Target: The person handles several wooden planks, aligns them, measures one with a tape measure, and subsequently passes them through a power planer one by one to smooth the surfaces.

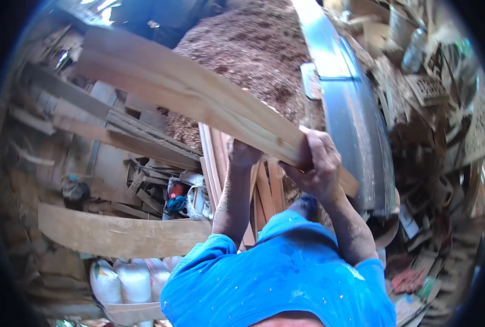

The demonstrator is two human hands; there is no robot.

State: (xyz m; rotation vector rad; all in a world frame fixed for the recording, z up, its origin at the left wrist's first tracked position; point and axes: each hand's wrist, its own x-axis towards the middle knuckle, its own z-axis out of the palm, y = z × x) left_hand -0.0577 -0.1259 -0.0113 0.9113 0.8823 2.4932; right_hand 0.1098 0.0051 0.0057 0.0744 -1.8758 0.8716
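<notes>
You hold a long wooden plank [199, 95] at its near end, raised in front of you and running away up to your left. Your right hand [317, 163] is wrapped over the top edge close to the end, fingers curled down the near face. Your left hand [243, 152] sits just beside it under the plank's lower edge; it seems to be closed on the wood, though the plank hides its fingers.

The plank looks stiff and fairly heavy, with most of its length well beyond your hands, so the far end will probably pull down and swing. The sawn faces look dry and rough, so it should not slip, but splinters seem likely. A hold with your hands further apart would likely steady it.

Below your hands stand thin wood strips [264, 191]; beyond them lies a sawdust heap [253, 49], and to your right a long grey metal machine [351, 120].
</notes>
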